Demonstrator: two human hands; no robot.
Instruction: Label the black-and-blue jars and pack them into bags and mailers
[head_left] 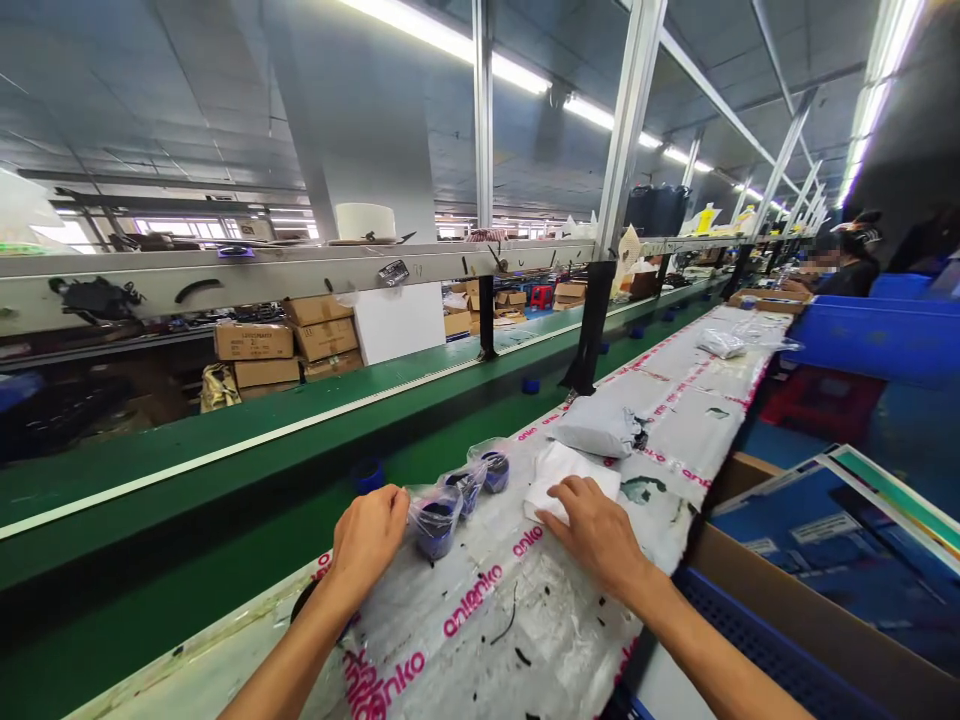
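My left hand (pixel 371 530) is closed, pinching the edge of a clear plastic bag that holds a dark blue round item (pixel 436 528). Two more bagged blue round items stand in a row behind it, one in the middle (pixel 463 490) and one farther back (pixel 496 470). My right hand (pixel 592 520) is over a white sheet or pouch (pixel 547 475), its thumb and fingers at the near edge; the fingers are bent and apart. A grey-white bag (pixel 596 427) lies just beyond the sheet.
A green conveyor (pixel 292 530) runs along the left, carrying blue round items such as one (pixel 531 385) near the post. Boxes and a blue crate (pixel 862 335) stand at the right. A metal shelf (pixel 300 272) crosses above; a person sits far right.
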